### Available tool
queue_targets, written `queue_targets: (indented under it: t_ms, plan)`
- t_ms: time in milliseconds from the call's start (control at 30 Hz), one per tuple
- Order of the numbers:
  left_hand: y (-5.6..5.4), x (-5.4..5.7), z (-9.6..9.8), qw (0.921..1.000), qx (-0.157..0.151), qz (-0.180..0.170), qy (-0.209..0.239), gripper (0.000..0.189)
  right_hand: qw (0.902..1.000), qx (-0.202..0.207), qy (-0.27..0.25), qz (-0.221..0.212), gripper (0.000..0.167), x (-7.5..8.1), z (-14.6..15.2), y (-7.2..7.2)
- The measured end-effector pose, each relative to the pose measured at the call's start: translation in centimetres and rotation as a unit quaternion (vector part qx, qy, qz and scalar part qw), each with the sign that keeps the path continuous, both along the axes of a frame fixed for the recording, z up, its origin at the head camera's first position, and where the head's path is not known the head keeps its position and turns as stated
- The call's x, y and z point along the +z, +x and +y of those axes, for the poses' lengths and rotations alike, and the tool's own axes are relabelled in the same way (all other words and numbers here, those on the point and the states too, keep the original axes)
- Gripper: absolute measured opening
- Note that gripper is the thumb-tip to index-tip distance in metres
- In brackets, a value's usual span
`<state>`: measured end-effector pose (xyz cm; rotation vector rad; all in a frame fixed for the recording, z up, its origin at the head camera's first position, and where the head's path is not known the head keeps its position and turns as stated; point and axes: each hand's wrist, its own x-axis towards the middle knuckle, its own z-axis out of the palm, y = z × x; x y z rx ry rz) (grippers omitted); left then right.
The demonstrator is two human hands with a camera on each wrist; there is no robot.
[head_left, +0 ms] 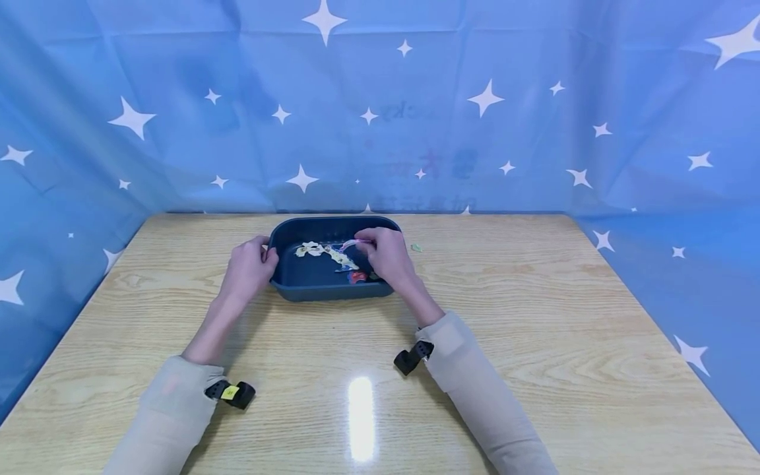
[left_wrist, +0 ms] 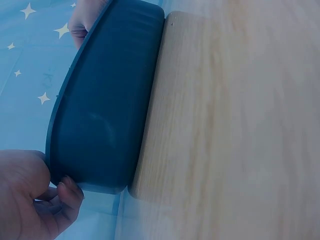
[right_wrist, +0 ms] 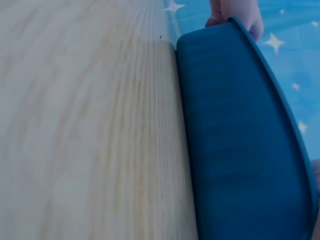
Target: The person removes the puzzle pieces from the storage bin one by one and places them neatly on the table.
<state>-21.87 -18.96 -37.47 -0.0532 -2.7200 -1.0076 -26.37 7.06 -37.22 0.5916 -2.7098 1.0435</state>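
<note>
The left hand (head_left: 249, 262) grips the left end of a dark blue bin (head_left: 323, 291), fingers curled at its rim. The right hand (head_left: 388, 256), reaching over the right end, pinches a pink-and-white strip (head_left: 350, 243) inside, between both hands. The bin sits at the far edge of the surface (head_left: 505, 330); a green scrap (head_left: 415, 247) lies just right of it.

Blue tub (head_left: 332, 292) | upright on table (head_left: 534, 316) | colourful scraps (head_left: 338, 257) inside, perhaps paper
</note>
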Motion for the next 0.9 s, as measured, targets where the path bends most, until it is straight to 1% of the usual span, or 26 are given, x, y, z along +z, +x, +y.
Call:
queue_targets:
  t_ms: [133, 267, 500, 600, 667, 767, 900]
  plan:
    - [0.0, 0.0, 0.0, 1.0, -0.001, 0.001, -0.002, 0.034, 0.9998, -0.004, -0.018, -0.004, 0.021, 0.2, 0.1, -0.1]
    - [0.0, 0.0, 0.1, 1.0, -0.003, 0.004, -0.003, 0.035, 0.9989, -0.014, -0.042, -0.016, 0.019, 1.0, 0.7, -0.3]
    - [0.1, 0.1, 0.0, 1.0, -0.003, 0.005, -0.001, 0.035, 0.9961, -0.048, -0.069, -0.026, 0.018, 2.9, 3.1, -1.0]
    - [0.2, 0.0, -0.1, 1.0, -0.005, 0.007, 0.001, 0.034, 0.9941, -0.062, -0.082, -0.035, 0.018, 3.3, 4.5, -1.4]
    - [0.3, 0.0, -0.1, 0.9999, -0.005, 0.009, 0.001, 0.034, 0.9935, -0.072, -0.078, -0.04, 0.019, 3.4, 5.4, -1.6]
    - [0.3, 0.0, -0.1, 0.9999, -0.005, 0.01, 0.0, 0.034, 0.9931, -0.097, -0.053, -0.039, 0.021, 3.3, 6.9, -2.0]
    - [0.2, 0.0, 0.0, 0.9999, -0.005, 0.014, -0.001, 0.033, 0.9894, -0.135, -0.025, -0.048, 0.02, 2.6, 8.8, -2.6]
